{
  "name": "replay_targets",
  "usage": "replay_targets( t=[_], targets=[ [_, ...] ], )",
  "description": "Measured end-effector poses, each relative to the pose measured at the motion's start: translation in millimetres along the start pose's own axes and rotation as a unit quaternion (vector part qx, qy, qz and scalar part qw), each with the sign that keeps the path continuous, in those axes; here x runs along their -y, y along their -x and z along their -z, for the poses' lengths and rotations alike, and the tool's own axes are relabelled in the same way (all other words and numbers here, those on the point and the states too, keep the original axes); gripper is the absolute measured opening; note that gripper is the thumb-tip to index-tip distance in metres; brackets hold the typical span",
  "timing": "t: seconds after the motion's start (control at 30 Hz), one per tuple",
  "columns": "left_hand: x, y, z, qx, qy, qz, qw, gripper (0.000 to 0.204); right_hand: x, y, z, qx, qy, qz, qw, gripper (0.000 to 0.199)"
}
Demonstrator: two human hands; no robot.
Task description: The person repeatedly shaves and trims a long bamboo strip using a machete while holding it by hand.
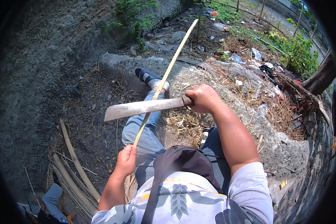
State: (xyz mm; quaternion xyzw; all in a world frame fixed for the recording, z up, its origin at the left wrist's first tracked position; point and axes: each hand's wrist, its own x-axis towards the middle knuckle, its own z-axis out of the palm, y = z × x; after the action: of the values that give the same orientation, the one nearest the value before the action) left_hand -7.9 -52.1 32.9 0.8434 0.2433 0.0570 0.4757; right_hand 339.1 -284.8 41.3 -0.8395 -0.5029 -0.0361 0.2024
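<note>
A long, thin strip of bamboo [175, 56] slants up and away over my left leg. Its near end is gripped in my left hand [127, 159], fingers closed round it. My right hand [204, 98] is wrapped round the dark handle of a machete [140, 108]. The wide, worn blade points left and lies across the strip above my knee, hiding a short piece of it. Whether the edge touches the strip I cannot tell.
Bamboo lengths [76, 160] lie on the ground at my left. Another person's leg [52, 198] shows at the lower left. A rough wall [44, 67] rises on the left. Litter and dry grass cover the ground ahead, and a tree trunk [321, 76] stands at the right.
</note>
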Motion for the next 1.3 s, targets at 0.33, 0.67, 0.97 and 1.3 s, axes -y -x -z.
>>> replay_targets(
  t=[0.33,0.67,0.97,1.3],
  targets=[
    [23.3,8.6,8.7,0.027,0.038,0.020,0.999,0.036,-39.2,5.2,1.2,-0.064,-0.151,-0.199,0.966,0.020],
    [-4.0,-0.6,-5.4,0.056,-0.049,0.002,0.997,0.034,15.2,-10.5,-10.9,0.082,0.011,-0.001,0.997,0.022],
    [-5.0,14.8,6.4,0.089,-0.081,0.027,0.992,0.029,-46.8,3.5,-7.0,-0.030,-0.174,-0.271,0.946,0.027],
    [-22.0,-7.5,-25.4,0.089,0.004,0.018,0.996,0.027,29.0,-3.3,-10.4,0.045,0.044,0.085,0.994,0.025]
  ],
)
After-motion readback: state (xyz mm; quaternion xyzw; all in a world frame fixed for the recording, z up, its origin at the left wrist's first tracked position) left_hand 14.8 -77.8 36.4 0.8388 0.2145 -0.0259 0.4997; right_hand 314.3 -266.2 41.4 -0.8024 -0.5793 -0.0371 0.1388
